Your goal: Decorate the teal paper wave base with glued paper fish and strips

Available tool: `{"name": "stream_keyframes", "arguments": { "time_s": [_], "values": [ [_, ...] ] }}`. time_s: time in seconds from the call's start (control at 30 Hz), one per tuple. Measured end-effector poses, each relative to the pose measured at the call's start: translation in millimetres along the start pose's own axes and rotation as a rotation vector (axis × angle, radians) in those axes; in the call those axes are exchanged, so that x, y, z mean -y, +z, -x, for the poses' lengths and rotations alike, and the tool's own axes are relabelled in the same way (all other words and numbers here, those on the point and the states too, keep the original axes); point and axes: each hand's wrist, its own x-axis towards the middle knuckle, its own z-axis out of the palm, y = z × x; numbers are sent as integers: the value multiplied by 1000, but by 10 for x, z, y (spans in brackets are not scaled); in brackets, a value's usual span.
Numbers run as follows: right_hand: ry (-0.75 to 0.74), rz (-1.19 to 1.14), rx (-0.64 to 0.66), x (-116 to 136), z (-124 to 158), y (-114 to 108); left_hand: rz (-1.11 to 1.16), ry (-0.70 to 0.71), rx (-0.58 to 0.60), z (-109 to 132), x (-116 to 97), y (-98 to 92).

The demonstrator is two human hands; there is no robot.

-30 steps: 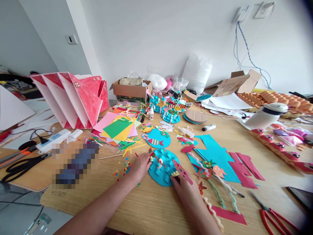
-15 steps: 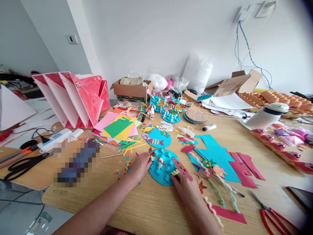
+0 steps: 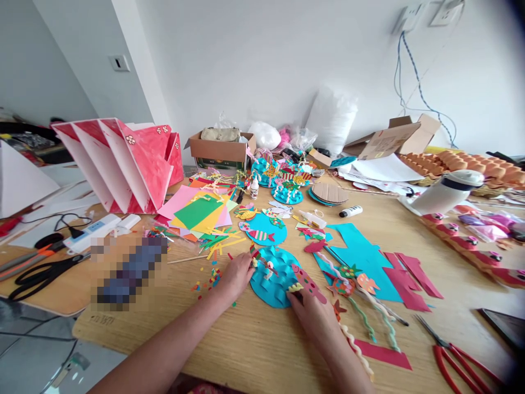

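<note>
A round blue board (image 3: pixel 275 301) with raised, curled blue paper waves lies on the table between my hands. At its left edge, my left hand (image 3: pixel 237 276) is closed with the fingertips on a small red-and-green paper piece (image 3: pixel 255 253). A short pale twisted strip (image 3: pixel 269 266) stands among the waves. On the right, my right hand (image 3: pixel 310 306) pinches a pink paper fish (image 3: pixel 308 282) with dark spots, held over the board's right edge. A yellow crinkled strip (image 3: pixel 295 287) shows by its fingertips; how it joins the fish is hidden.
Behind lies another blue disc (image 3: pixel 268 223) with paper fish. Coloured sheets (image 3: pixel 199 212) and thin strips are at left; blue card (image 3: pixel 356 254), red card pieces (image 3: pixel 410 284), a glue stick (image 3: pixel 351 211) and red-handled scissors (image 3: pixel 451 355) at right. A white glue bottle (image 3: pixel 254 189) stands further back.
Both hands stay almost in place at the board's edges. The view has shifted very slightly; the same pieces are still in the fingers.
</note>
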Motion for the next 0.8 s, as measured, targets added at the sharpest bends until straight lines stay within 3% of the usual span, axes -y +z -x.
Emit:
{"name": "stream_keyframes", "arguments": {
  "time_s": [0.3, 0.8],
  "values": [
    [-37, -18, -103, -65, 34, 44, 19, -23, -31, 2, 11, -7],
    [-37, -43, -114, -84, 22, 36, 5, -23, -47, 13, -12, -41]
  ]
}}
